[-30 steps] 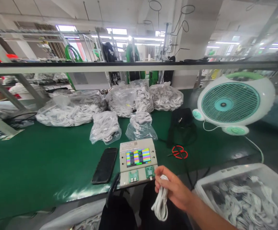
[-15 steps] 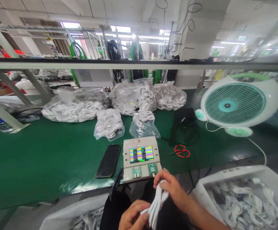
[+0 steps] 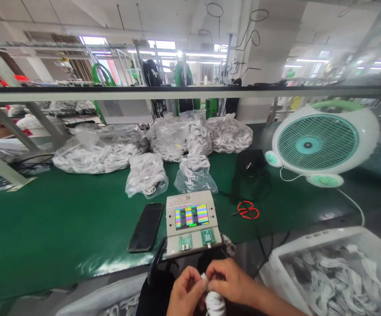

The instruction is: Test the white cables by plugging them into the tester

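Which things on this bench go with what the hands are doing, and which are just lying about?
Likely part of the work:
left hand and right hand, both gripping a white cable
tester, screen lit
bin of cables
bags of cables

Just lying about:
phone
scissors
fan
black pouch

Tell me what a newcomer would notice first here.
The white-and-teal fan on the right stands out most. Near the middle, a tester with a striped, colourful screen glows. Just below it the left hand and right hand grip a white cable bundle.
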The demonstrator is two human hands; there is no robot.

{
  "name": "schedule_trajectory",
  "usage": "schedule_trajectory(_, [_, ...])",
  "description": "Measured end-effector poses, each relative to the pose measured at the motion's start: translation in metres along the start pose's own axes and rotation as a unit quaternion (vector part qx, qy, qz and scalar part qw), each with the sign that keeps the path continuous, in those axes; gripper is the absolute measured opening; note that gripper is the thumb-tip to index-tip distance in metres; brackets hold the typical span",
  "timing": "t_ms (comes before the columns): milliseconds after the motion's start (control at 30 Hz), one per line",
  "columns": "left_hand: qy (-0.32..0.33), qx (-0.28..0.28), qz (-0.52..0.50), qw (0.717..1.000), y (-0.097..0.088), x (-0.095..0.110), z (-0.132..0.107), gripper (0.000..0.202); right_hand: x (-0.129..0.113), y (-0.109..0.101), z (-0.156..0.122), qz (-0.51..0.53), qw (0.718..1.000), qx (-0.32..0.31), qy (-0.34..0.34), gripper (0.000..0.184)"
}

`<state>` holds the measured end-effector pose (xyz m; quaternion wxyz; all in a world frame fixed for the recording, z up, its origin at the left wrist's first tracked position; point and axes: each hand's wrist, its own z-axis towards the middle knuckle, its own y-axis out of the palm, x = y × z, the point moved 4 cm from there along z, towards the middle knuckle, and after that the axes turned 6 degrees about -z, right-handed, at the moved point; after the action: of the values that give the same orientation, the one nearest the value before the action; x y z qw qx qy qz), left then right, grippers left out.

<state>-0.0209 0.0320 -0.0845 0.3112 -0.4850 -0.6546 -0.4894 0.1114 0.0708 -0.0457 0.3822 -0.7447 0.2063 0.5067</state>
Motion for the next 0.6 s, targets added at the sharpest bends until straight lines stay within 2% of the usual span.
schedule_trajectory(167, [0.092,0.055,0.112,0.988,0.004,0.006,0.010,0.037,0.022,-0.001,0.013,0.075,0.987,0.138,0.026,0.017])
schedule_trajectory(233, [0.122,0.053,0.152,0.979,0.003,0.003,0.015,0.034,0.029,-0.002,0.018,0.089,0.980,0.176,0.030,0.023])
schedule_trajectory(300, [0.079,0.009,0.111,0.991,0.001,-0.007,0.021,0.035,0.034,-0.002,0.022,0.094,0.977,0.188,0.040,0.027])
schedule_trajectory(367, [-0.010,-0.056,-0.004,0.998,0.000,-0.018,0.025,0.038,0.034,-0.002,0.023,0.091,0.976,0.191,0.051,0.028])
schedule_trajectory(433, [-0.076,-0.101,-0.125,0.984,-0.001,-0.021,0.025,0.036,0.032,-0.003,0.022,0.090,0.974,0.198,0.057,0.028])
schedule_trajectory(500, [-0.106,-0.128,-0.195,0.967,-0.001,-0.016,0.022,0.028,0.030,-0.003,0.020,0.094,0.973,0.204,0.058,0.028])
schedule_trajectory(600, [-0.109,-0.138,-0.225,0.958,0.000,-0.007,0.015,0.029,0.030,-0.002,0.020,0.104,0.971,0.206,0.056,0.028])
